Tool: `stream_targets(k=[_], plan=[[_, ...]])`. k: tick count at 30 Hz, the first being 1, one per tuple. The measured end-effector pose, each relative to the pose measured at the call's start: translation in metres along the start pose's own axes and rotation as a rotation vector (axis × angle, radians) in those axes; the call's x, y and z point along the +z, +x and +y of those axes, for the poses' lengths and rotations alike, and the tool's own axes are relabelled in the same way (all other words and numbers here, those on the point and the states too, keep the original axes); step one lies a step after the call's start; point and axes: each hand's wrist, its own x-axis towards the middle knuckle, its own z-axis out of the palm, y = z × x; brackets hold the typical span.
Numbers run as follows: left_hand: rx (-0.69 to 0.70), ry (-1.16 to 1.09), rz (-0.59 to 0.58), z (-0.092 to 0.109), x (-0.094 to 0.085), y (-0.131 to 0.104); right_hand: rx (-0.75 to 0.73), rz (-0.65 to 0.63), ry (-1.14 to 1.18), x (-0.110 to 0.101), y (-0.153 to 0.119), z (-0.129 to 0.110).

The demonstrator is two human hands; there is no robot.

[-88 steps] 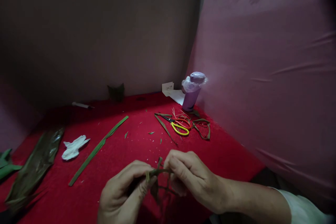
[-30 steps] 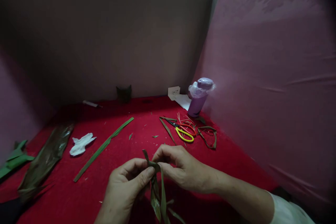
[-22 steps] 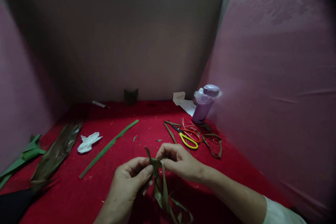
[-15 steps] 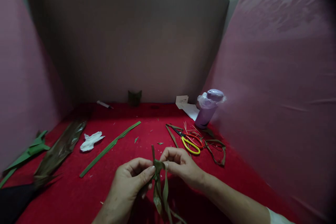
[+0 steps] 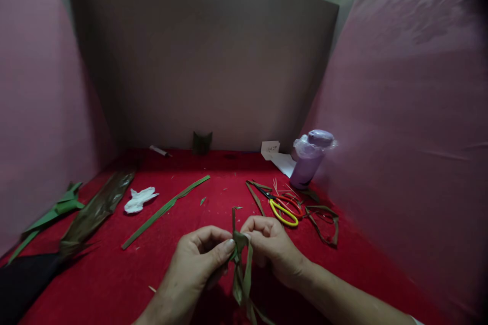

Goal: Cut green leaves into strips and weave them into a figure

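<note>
Between my hands is a bundle of folded leaf strips [image 5: 239,259], dull green, with a short end sticking up and long tails hanging down. My left hand [image 5: 202,259] pinches its left side between thumb and forefinger. On the other side my right hand [image 5: 271,244] pinches the folded top of the strips, fingers curled. Just beyond the right hand lie scissors [image 5: 284,212] with one red and one yellow handle, among brownish leaf strips [image 5: 324,226]. A long green leaf strip [image 5: 165,208] rests on the red cloth ahead of my left hand.
White crumpled tissue [image 5: 140,199], a brown leaf bundle [image 5: 101,203] and a folded green leaf piece [image 5: 64,205] lie on the left. A syringe [image 5: 159,151] and a small dark leaf cup [image 5: 202,142] stand at the back. A purple bottle [image 5: 307,165] and white cards [image 5: 282,162] are right, near thin sticks [image 5: 275,185].
The whole scene has shifted slightly right in view as the head turned. Both hands keep their pinch on the leaf strips, with hardly any change in their grip.
</note>
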Motion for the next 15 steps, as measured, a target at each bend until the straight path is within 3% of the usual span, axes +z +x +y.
stream_targets(k=[5,15], plan=[[-0.008,0.018,-0.008,0.0000,-0.0005,0.0018,-0.028,-0.006,-0.004,0.0012,0.0001,0.0029],[-0.005,-0.038,0.026,-0.0019,0.0021,0.0063,-0.127,-0.141,0.016,-0.0035,0.0018,0.0055]])
